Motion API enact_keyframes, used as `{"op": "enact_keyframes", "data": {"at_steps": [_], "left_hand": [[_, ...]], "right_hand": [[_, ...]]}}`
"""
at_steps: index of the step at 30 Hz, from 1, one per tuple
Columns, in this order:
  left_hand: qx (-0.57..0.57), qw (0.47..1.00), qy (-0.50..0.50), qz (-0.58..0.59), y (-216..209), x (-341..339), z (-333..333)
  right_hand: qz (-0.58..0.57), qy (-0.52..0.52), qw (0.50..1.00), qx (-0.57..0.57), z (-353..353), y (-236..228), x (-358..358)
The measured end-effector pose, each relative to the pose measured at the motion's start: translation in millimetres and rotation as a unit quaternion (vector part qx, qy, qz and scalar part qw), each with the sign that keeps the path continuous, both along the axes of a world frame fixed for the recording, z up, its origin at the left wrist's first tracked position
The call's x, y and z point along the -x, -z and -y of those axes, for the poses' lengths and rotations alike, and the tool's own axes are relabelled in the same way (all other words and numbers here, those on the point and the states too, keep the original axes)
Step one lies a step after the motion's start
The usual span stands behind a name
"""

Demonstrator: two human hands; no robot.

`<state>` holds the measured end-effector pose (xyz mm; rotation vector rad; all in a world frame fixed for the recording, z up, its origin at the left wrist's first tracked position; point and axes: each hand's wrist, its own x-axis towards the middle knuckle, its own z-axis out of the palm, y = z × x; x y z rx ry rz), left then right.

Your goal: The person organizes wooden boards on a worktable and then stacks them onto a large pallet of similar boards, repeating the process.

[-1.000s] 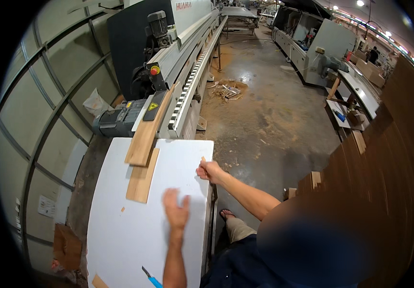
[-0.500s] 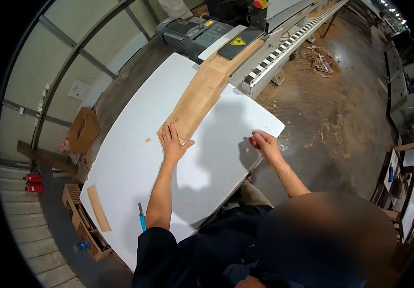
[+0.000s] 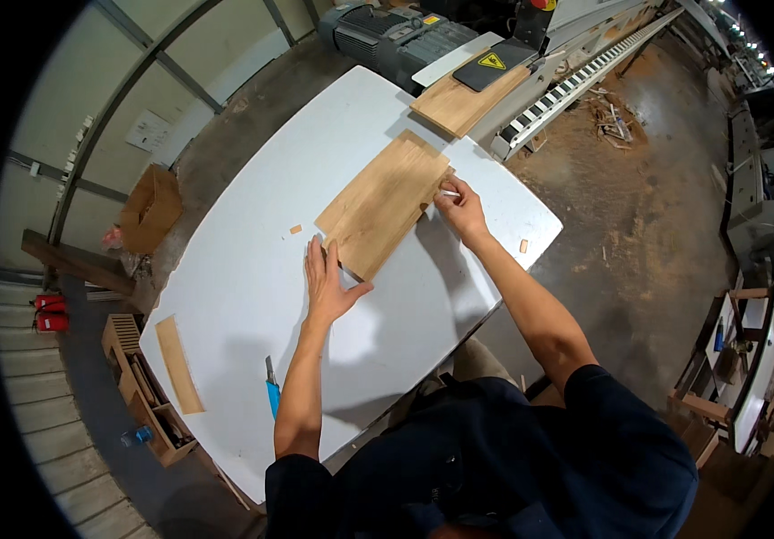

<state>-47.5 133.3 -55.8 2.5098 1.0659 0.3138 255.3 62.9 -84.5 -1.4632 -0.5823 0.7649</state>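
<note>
A light wood-grain plank (image 3: pixel 382 207) lies slanted on the white tabletop (image 3: pixel 252 278), its right edge looking doubled, as if another piece lies under it. My left hand (image 3: pixel 326 283) rests at its near end, fingers stretched and thumb spread, touching the end edge. Beside the plank's far right edge, my right hand (image 3: pixel 466 214) is closed, pinching a small white stick (image 3: pixel 449 192) whose kind I cannot make out. A second wood-grain board (image 3: pixel 468 99) sticks out from the machine over the table's far edge, apart from the plank.
A blue utility knife (image 3: pixel 273 388) lies left of my left forearm, blade out. Small wood chips (image 3: pixel 295 229) (image 3: pixel 523 245) and a narrow wood strip (image 3: pixel 178 364) lie on the table. Beyond stand a grey motor (image 3: pixel 405 40) and a conveyor rail (image 3: pixel 584 81). A wooden tool box (image 3: pixel 146 388) is at left.
The plank has come nearer, leaving a gap to the board at the machine. My right hand has moved from the table's right side to the plank's right edge. The view has shifted.
</note>
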Motion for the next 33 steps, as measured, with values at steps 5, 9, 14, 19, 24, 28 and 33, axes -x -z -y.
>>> {"op": "enact_keyframes", "data": {"at_steps": [5, 9, 14, 19, 24, 28, 33], "left_hand": [[-0.059, 0.998, -0.026, -0.022, 3, -20, 5], [-0.049, 0.997, 0.028, 0.053, 13, -21, 37], [-0.085, 0.989, 0.119, -0.010, -1, 1, 110], [-0.073, 0.992, 0.088, -0.051, 10, -26, 115], [-0.077, 0.991, 0.103, -0.048, 12, -27, 117], [-0.091, 0.990, 0.098, -0.042, 15, -33, 119], [-0.063, 0.992, 0.097, -0.043, 16, -39, 115]], "right_hand": [[0.347, -0.040, 0.932, 0.101, 14, -19, 31], [0.449, -0.065, 0.890, -0.034, 39, -27, 69], [0.507, -0.257, 0.822, 0.029, 47, 6, 93], [0.559, -0.271, 0.781, 0.063, 55, 3, 102], [0.607, -0.187, 0.752, 0.174, 59, -11, 8], [0.596, -0.167, 0.766, 0.176, 48, -4, -28], [0.617, -0.098, 0.755, 0.200, 70, 14, -110]]}}
